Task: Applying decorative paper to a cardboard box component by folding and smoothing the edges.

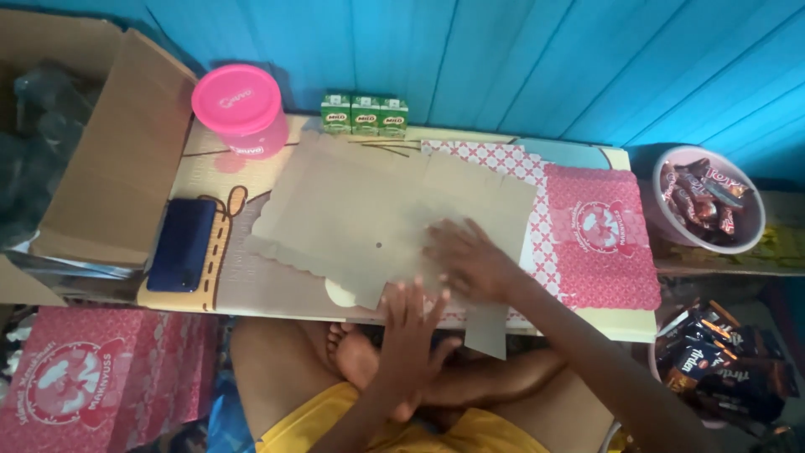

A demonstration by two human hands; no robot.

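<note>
A flat, unfolded cardboard box blank, brown side up, lies across the low table. My right hand rests flat on its right part, fingers spread. My left hand presses the blank's near edge at the table's front, fingers apart. Under the blank's right side shows the pink and white patterned printed face of another flat box. Neither hand grips anything.
A pink round tub and three small green drink cartons stand at the back. A dark blue phone lies on the left. An open cardboard carton is left, a bowl of wrapped sweets right, snack packets below it.
</note>
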